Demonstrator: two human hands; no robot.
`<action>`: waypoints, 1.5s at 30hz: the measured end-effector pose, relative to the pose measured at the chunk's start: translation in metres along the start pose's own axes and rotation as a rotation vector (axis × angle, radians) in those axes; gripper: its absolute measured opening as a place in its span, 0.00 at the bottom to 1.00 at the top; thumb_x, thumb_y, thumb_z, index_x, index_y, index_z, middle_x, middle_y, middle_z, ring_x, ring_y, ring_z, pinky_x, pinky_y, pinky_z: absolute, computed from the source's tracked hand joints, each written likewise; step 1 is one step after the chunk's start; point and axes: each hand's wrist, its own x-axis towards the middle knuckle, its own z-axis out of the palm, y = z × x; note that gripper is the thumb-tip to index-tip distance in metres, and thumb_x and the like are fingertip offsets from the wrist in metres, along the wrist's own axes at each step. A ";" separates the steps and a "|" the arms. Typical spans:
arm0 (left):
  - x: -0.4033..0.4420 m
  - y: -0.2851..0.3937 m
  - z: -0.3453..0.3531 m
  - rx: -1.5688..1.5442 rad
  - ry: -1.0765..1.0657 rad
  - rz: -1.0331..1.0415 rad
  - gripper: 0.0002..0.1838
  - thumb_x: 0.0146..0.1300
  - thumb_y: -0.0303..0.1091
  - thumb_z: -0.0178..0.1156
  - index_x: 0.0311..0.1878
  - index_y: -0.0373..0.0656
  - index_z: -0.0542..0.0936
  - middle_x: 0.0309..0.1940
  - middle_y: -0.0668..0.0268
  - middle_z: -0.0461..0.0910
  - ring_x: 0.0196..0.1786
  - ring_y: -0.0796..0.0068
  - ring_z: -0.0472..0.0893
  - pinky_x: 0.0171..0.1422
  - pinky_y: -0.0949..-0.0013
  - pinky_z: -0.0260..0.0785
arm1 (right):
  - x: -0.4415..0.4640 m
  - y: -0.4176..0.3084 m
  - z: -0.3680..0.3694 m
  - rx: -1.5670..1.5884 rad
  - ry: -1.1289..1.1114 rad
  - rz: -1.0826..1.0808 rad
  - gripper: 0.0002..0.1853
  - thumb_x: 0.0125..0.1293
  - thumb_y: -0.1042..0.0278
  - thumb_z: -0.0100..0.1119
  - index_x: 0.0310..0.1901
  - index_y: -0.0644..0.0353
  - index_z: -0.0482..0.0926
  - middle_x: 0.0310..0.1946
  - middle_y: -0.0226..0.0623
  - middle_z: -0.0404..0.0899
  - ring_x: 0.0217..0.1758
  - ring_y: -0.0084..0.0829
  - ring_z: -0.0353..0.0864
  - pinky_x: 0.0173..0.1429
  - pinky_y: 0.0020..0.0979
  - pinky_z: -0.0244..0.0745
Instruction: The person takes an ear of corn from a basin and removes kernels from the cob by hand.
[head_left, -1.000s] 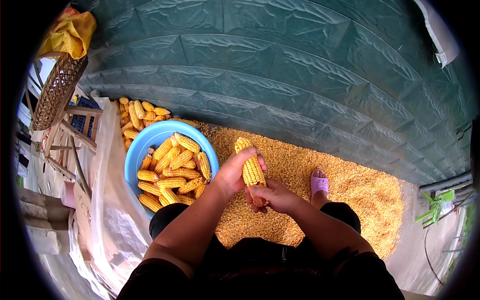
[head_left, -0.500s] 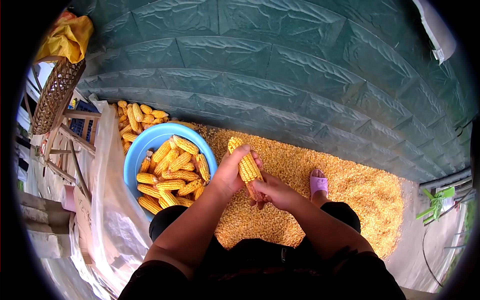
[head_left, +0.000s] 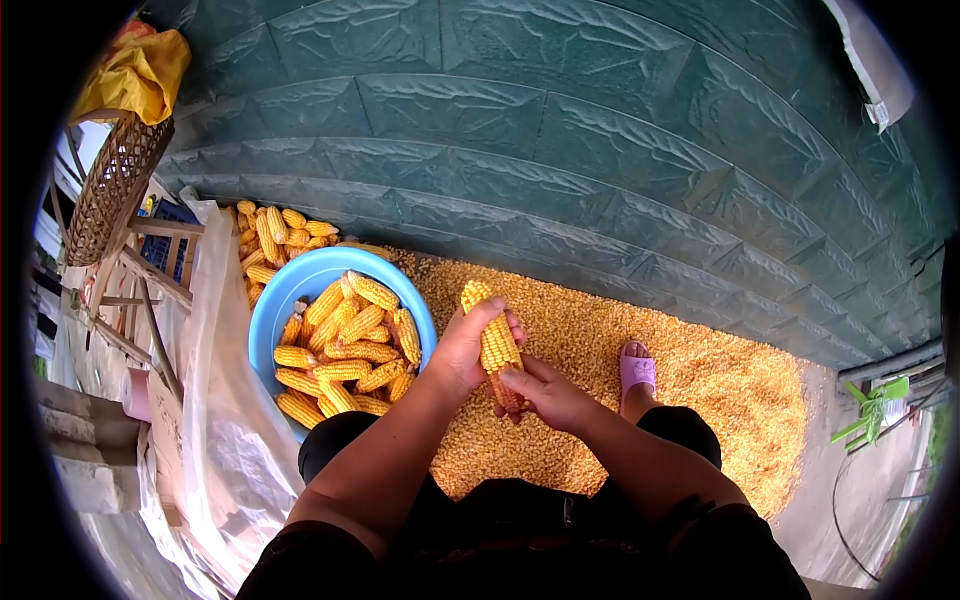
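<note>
A yellow corn cob [head_left: 498,343] is held between my hands, tilted, its lower end bare of kernels and reddish. My left hand [head_left: 470,341] is wrapped round its upper part, thumb on top. My right hand [head_left: 550,392] grips the lower end, with the thumb pressed at the edge of the kernels. Beneath both hands lies a wide layer of loose kernels [head_left: 570,310]. To the left stands a blue basin [head_left: 262,340] with several whole cobs [head_left: 360,325] in it.
More cobs [head_left: 268,235] are piled behind the basin. A green wall [head_left: 560,150] runs along the far side. Plastic sheeting [head_left: 215,400] and a woven basket [head_left: 115,185] are at left. My foot in a pink sandal [head_left: 637,368] rests by the kernels; a green object [head_left: 875,410] is at right.
The right thumb has shifted along the cob's lower end, and more of the bare reddish part shows than a second ago. The cob and both hands have moved slightly left. The left hand keeps its hold.
</note>
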 end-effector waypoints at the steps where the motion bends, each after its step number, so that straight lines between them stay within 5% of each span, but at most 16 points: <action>1: 0.000 0.001 0.000 0.002 -0.002 -0.001 0.12 0.55 0.37 0.59 0.37 0.43 0.71 0.29 0.62 0.74 0.33 0.66 0.75 0.45 0.59 0.72 | 0.001 0.002 0.000 0.001 0.002 -0.002 0.20 0.69 0.55 0.44 0.55 0.61 0.64 0.40 0.38 0.75 0.35 0.30 0.78 0.34 0.28 0.71; 4: -0.002 0.002 0.001 0.092 0.014 -0.039 0.12 0.56 0.38 0.59 0.37 0.42 0.71 0.29 0.62 0.74 0.33 0.66 0.75 0.45 0.59 0.72 | 0.002 0.005 -0.001 -0.161 -0.014 -0.081 0.20 0.68 0.57 0.46 0.55 0.61 0.64 0.40 0.38 0.75 0.36 0.29 0.78 0.35 0.27 0.71; 7: 0.002 0.000 -0.004 -0.050 0.006 -0.044 0.12 0.56 0.39 0.58 0.38 0.42 0.71 0.29 0.62 0.74 0.33 0.65 0.75 0.45 0.58 0.72 | 0.001 0.000 -0.006 0.006 -0.041 -0.003 0.20 0.69 0.56 0.44 0.55 0.62 0.64 0.40 0.38 0.76 0.37 0.30 0.78 0.37 0.29 0.72; 9: 0.002 0.003 -0.003 -0.085 -0.005 -0.036 0.12 0.57 0.40 0.57 0.38 0.43 0.71 0.29 0.62 0.74 0.34 0.64 0.76 0.46 0.57 0.71 | 0.006 0.002 -0.013 0.419 -0.163 0.079 0.20 0.69 0.56 0.41 0.56 0.60 0.63 0.42 0.38 0.76 0.36 0.29 0.78 0.36 0.29 0.73; 11: 0.001 0.003 -0.002 -0.043 -0.027 -0.019 0.12 0.57 0.39 0.57 0.39 0.42 0.71 0.29 0.62 0.74 0.34 0.64 0.76 0.45 0.58 0.72 | 0.003 0.000 -0.012 0.375 -0.141 0.094 0.22 0.70 0.54 0.38 0.57 0.61 0.63 0.43 0.40 0.76 0.37 0.31 0.78 0.38 0.31 0.74; 16: -0.006 0.004 0.008 0.188 -0.008 -0.026 0.12 0.57 0.34 0.58 0.40 0.38 0.70 0.28 0.60 0.75 0.32 0.68 0.78 0.36 0.65 0.73 | 0.000 0.002 0.001 -0.068 -0.083 -0.051 0.19 0.67 0.59 0.49 0.53 0.62 0.63 0.40 0.37 0.72 0.40 0.33 0.79 0.36 0.30 0.75; 25: 0.001 -0.002 0.005 0.060 0.065 0.031 0.14 0.57 0.36 0.61 0.41 0.42 0.69 0.29 0.63 0.73 0.32 0.67 0.76 0.37 0.65 0.72 | 0.004 -0.006 -0.008 -0.091 0.018 -0.033 0.24 0.63 0.58 0.56 0.54 0.63 0.63 0.43 0.36 0.72 0.40 0.29 0.78 0.36 0.29 0.75; 27: 0.001 -0.008 0.009 0.210 0.061 0.140 0.16 0.58 0.39 0.62 0.42 0.42 0.68 0.29 0.63 0.73 0.32 0.69 0.76 0.37 0.66 0.72 | 0.010 -0.001 -0.007 -0.194 0.151 -0.197 0.24 0.63 0.57 0.56 0.52 0.65 0.64 0.41 0.36 0.73 0.38 0.27 0.77 0.35 0.28 0.76; 28: -0.003 -0.012 0.012 0.255 0.065 0.142 0.18 0.58 0.41 0.62 0.44 0.42 0.67 0.30 0.63 0.73 0.33 0.70 0.76 0.36 0.66 0.72 | 0.013 0.002 -0.006 -0.241 0.199 -0.177 0.31 0.61 0.56 0.58 0.58 0.67 0.58 0.27 0.31 0.73 0.27 0.19 0.73 0.27 0.24 0.69; 33: -0.005 -0.009 0.014 0.266 0.088 0.128 0.19 0.58 0.41 0.62 0.44 0.42 0.67 0.30 0.64 0.73 0.33 0.71 0.77 0.35 0.68 0.72 | 0.008 -0.002 -0.003 -0.289 0.100 -0.160 0.22 0.63 0.63 0.55 0.54 0.65 0.62 0.27 0.32 0.74 0.27 0.20 0.75 0.24 0.24 0.68; 42: -0.004 0.001 0.011 0.075 0.105 -0.073 0.18 0.56 0.39 0.65 0.43 0.43 0.69 0.28 0.64 0.75 0.29 0.70 0.77 0.33 0.68 0.74 | 0.003 -0.009 -0.011 -0.300 -0.111 -0.104 0.27 0.64 0.59 0.53 0.60 0.65 0.59 0.46 0.39 0.72 0.45 0.28 0.75 0.47 0.29 0.73; 45: -0.003 -0.002 0.012 0.074 0.155 -0.041 0.17 0.56 0.38 0.65 0.42 0.43 0.70 0.28 0.64 0.75 0.29 0.71 0.77 0.33 0.68 0.73 | -0.001 -0.012 -0.005 0.001 -0.067 0.038 0.30 0.66 0.52 0.49 0.60 0.66 0.60 0.48 0.39 0.72 0.49 0.28 0.73 0.50 0.29 0.71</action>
